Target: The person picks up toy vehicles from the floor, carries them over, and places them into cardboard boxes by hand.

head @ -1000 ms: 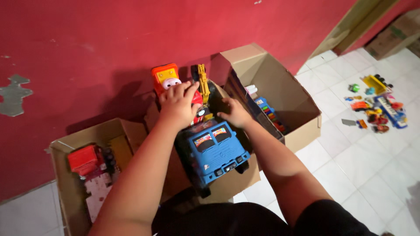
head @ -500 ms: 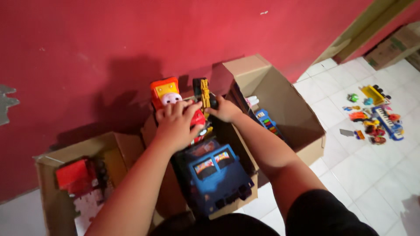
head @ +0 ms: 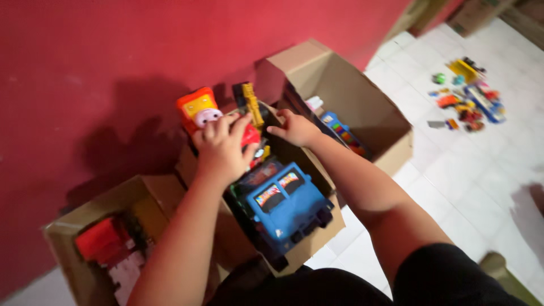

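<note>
Your left hand point(head: 222, 148) lies spread over a red toy point(head: 250, 136) at the far end of the middle box point(head: 317, 232) — fingers draped on it, though you cannot tell whether they grip it or only press. Your right hand point(head: 296, 128) is half curled, fingertips at the yellow crane point(head: 251, 103), which runs with its long axis away from you toward the red wall point(head: 102, 51); it holds nothing that shows. The crane sits between the two hands, nearer the right. Just left of it stands an orange toy point(head: 196, 109) with a pale face. The blue truck point(head: 283, 201) fills the near end of the box, cab toward you, two striped stickers on its windscreen. A second box point(head: 362, 107) to the right holds a strip of coloured keys; a third point(head: 62, 238), left, holds a red block. Loose toys point(head: 464, 96) lie well apart on the tiled floor.
</note>
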